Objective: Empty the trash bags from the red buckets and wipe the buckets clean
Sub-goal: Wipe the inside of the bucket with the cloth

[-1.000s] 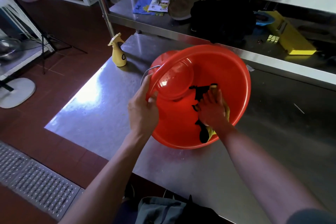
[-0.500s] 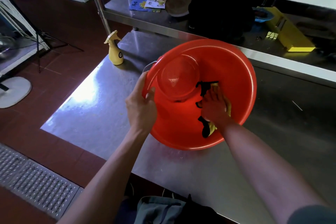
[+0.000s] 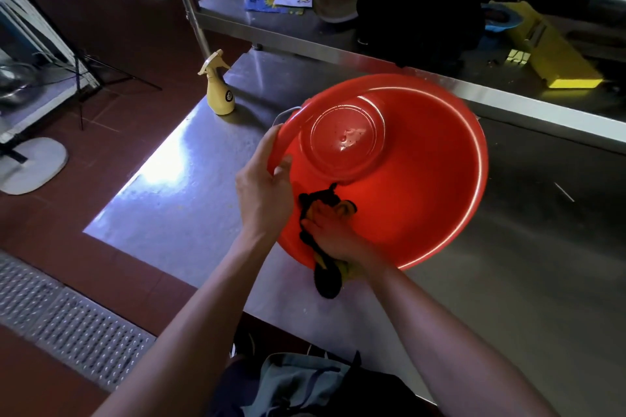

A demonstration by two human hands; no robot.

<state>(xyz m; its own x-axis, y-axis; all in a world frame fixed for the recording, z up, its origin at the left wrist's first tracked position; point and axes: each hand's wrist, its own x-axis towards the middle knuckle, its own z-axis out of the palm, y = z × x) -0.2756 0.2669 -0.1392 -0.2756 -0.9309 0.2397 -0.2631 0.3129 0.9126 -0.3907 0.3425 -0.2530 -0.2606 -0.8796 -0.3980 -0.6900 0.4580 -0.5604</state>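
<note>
Red bucket (image 3: 406,186) lies tipped toward the person on the steel table (image 3: 176,206); left hand (image 3: 262,195) grips its near-left rim, right hand (image 3: 330,230) presses a black-and-yellow cloth (image 3: 327,276) inside. Probably light, stiff, slippery plastic, best held by the rim

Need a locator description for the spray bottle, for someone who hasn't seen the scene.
Find the steel table holding the tilted red bucket. At its far left corner, apart from the bucket, stands the spray bottle: small, upright, and the only yellow thing on that tabletop.
</note>
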